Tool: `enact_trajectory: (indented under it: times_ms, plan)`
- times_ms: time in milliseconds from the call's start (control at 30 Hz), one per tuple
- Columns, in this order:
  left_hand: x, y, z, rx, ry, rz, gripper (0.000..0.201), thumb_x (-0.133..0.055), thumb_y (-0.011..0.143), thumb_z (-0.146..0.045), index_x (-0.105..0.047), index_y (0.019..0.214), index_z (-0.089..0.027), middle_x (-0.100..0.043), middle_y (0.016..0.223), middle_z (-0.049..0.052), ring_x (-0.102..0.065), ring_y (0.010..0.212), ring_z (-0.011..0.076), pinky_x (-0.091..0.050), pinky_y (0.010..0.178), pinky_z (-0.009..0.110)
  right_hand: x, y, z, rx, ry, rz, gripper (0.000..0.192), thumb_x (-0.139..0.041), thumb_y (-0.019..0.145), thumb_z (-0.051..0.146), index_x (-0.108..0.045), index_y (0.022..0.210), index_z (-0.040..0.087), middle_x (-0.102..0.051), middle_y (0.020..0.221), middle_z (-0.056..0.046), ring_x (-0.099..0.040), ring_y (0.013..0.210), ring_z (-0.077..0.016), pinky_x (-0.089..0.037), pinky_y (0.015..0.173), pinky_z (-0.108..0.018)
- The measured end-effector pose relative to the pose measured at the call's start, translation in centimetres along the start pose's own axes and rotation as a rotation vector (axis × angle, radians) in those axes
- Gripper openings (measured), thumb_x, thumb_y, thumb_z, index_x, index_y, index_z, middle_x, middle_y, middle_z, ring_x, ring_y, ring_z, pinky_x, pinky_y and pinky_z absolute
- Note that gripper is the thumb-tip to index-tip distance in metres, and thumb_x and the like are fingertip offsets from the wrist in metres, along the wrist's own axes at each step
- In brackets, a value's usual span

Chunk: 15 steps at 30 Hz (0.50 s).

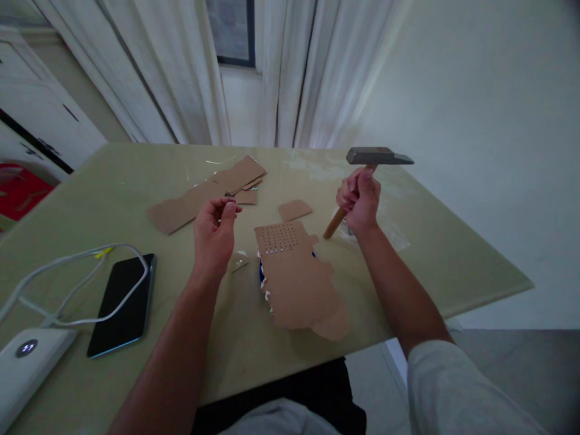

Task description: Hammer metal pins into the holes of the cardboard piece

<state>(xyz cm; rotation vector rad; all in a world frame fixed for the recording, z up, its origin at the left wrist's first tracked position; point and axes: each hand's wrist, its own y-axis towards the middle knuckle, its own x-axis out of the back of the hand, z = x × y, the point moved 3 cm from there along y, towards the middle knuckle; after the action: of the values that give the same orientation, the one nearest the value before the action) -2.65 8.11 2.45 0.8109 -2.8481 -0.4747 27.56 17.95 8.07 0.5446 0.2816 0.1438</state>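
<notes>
My right hand [359, 198] grips a hammer [379, 157] by its wooden handle, the dark metal head raised above the table. My left hand [214, 232] is lifted over the table and pinches a small dark nail [229, 195] between thumb and forefinger. Between the two hands lies a brown cardboard piece [296, 281] with a grid of small holes punched near its far end. Something blue and white pokes out from under its left edge. A small cardboard scrap [295, 209] lies just beyond it.
A long strip of cardboard pieces [206, 193] lies further back. A black phone [124, 304] with a white cable [81, 275] across it and a white power bank [28, 362] sit at the left. The green table [453, 254] ends close at the right and front. Curtains hang behind.
</notes>
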Motion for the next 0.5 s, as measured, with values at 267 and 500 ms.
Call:
enact_trajectory:
  times_ms: [267, 500]
  plan:
    - [3.7, -4.1, -2.2, -0.121, 0.728, 0.377, 0.018, -0.068, 0.098, -0.04, -0.077, 0.097, -0.024, -0.08, 0.09, 0.007, -0.072, 0.08, 0.0285, -0.052, 0.077, 0.041, 0.3, -1.3, 0.3, 0.047, 0.017, -0.056, 0.07, -0.081, 0.088, 0.083, -0.045, 0.069, 0.026, -0.024, 0.054, 0.012, -0.015, 0.041, -0.0059, -0.016, 0.036, -0.022]
    - [4.7, -8.3, 0.9, -0.134, 1.162, 0.648, 0.025, -0.053, 0.107, -0.027, -0.078, 0.106, -0.022, -0.081, 0.114, 0.014, -0.075, 0.11, 0.0367, -0.056, 0.093, 0.046, 0.1, -0.8, 0.1, 0.05, -0.001, -0.124, 0.072, -0.082, 0.082, 0.087, -0.045, 0.069, 0.026, -0.024, 0.053, 0.013, -0.015, 0.041, -0.0055, -0.015, 0.037, -0.022]
